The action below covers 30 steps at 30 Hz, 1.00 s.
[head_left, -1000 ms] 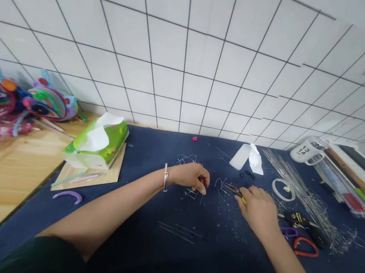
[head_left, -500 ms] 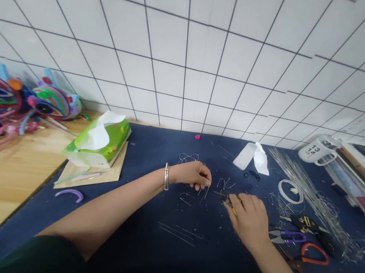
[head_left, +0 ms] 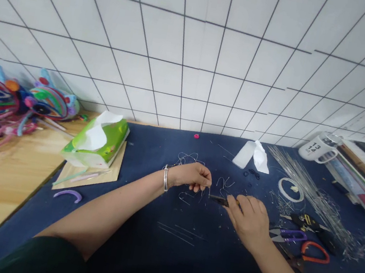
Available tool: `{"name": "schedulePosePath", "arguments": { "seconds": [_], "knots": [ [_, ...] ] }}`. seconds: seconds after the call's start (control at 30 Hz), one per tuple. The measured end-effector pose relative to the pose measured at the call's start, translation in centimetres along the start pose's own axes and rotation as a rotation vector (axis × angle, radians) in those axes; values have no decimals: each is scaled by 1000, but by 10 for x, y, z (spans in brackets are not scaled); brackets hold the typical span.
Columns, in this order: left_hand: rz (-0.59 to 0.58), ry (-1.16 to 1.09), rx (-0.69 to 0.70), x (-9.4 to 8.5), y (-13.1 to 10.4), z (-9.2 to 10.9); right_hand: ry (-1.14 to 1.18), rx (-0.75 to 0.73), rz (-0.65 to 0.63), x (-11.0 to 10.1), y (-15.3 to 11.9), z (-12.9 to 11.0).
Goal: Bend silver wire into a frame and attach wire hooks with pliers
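My left hand (head_left: 193, 176) is closed in a pinch on a thin metal wire (head_left: 209, 190) that hangs below the fingertips. In my right hand (head_left: 250, 219) is a pair of pliers (head_left: 218, 200), its dark narrow jaws pointing left and meeting the wire just under my left fingers. Most of the pliers' handles are hidden by the palm. Bent wire pieces (head_left: 186, 197) lie under and beside my left hand, and hooked ones (head_left: 224, 182) lie beyond the pliers. Several straight wires (head_left: 176, 233) rest on the dark blue mat (head_left: 132, 259) nearer to me.
Purple-handled snips (head_left: 292, 236), orange-handled scissors (head_left: 315, 252), a wire coil (head_left: 290, 190) and a long wire bundle (head_left: 305, 181) lie on the right. A mug (head_left: 314, 149) stands behind them. On the left are a green tissue pack (head_left: 107, 142) and a purple curved piece (head_left: 68, 194).
The pliers have moved left, so their jaws now reach the wire under my left fingers. My left hand has stayed nearly in place, and the view has shifted slightly.
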State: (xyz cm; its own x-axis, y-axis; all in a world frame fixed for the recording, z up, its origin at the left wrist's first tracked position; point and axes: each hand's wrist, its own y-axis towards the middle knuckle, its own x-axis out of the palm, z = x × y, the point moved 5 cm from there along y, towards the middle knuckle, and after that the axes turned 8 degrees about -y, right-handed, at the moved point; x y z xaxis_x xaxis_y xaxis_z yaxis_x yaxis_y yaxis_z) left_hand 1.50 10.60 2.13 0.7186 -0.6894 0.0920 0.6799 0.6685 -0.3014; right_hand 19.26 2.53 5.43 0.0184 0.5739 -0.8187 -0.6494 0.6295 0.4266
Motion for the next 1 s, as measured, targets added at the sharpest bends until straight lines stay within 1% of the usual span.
{"name": "schedulePosePath", "arguments": {
  "seconds": [0.33,0.5,0.67,1.0],
  "knots": [
    [-30,0,-20,1,1,-3,11,-14,28,2,-2,0],
    [-26,2,-33,1,0,-1,29,-11,68,0,-1,-1],
    [-30,9,-31,2,0,0,22,-26,37,-1,0,-2],
    [-39,2,-32,2,-2,2,49,-13,27,-2,0,-2]
  ]
}}
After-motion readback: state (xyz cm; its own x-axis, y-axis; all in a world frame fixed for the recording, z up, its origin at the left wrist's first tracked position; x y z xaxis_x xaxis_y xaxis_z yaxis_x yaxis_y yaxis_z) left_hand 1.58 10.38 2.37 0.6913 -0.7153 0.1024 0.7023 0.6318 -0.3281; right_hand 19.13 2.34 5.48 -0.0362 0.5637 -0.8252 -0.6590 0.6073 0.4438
